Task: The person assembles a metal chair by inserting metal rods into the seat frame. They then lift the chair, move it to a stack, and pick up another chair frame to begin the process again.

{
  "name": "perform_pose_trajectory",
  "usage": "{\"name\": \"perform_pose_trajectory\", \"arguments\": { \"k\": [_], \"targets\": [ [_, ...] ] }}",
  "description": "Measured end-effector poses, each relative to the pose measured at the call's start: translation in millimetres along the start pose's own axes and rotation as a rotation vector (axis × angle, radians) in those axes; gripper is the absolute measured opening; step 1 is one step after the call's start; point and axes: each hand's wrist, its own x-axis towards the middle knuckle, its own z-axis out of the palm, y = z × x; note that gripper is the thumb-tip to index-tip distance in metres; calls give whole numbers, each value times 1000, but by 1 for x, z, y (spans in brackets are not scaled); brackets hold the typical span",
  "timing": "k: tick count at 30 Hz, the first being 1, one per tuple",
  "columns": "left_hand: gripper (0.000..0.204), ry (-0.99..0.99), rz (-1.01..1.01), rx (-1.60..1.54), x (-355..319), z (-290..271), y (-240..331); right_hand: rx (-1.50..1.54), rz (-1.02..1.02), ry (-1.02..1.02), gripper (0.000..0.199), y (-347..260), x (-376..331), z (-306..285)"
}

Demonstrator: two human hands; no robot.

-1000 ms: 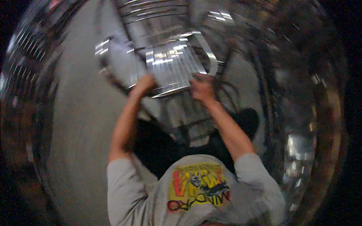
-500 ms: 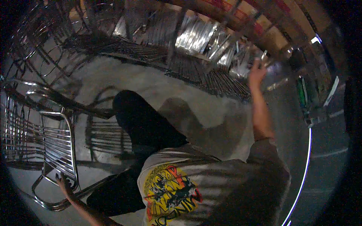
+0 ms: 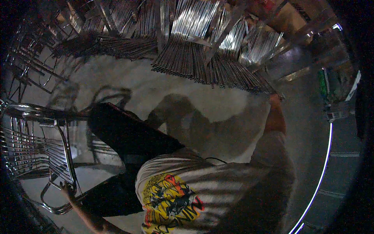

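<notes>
My left hand rests against the lower frame of a shiny metal chair on the left, its fingers apart. The chair has a bent tube frame and a slatted seat. On the right my arm stretches forward, and my right hand is closed at the near ends of a pile of thin metal tubes. It appears to grip a tube there, though the fingers are dim and partly hidden. The tubes lie side by side in a fanned row, their near ends on the floor.
Dark metal frames stand at the far left. Upright posts cross the tube bundles, with brown cartons behind. A green object stands at the right, beyond a bright white strip on the floor. My dark-trousered legs bend between chair and tubes.
My right hand has come down from above the tubes, fingers apart, to their near ends and closed. My left hand stays at the chair. The view has shifted.
</notes>
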Motion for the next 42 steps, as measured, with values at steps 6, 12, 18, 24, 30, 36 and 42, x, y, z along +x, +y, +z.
{"name": "perform_pose_trajectory", "arguments": {
  "k": [6, 12, 18, 24, 30, 36, 42],
  "targets": [
    [56, -50, 27, 24, -7, 6, 9, -151, -52, 0, 48, -12, 5, 19],
    [60, -49, 214, 25, -17, 14, 9, 880, -6, 680, 46, -14, 60, -2],
    [62, -104, 130, 117, -11, 11, 3, 1051, 37, 1170, 50, -77, 45, -204],
    [64, -5, 258, 89, 0, 18, -5, 571, -706, 1579, 53, -146, -92, -403],
    [57, 276, 699, 125, -69, 32, 88, 889, -1139, 1075, 51, -219, -212, -424],
    [61, -175, 635, -207, -244, 108, 242, 1089, -1436, 702, 49, -334, -316, -412],
    [78, -254, 813, -504, -296, 131, 313, 1225, -1719, 337, 47, -445, -447, -402]
  ]
}}
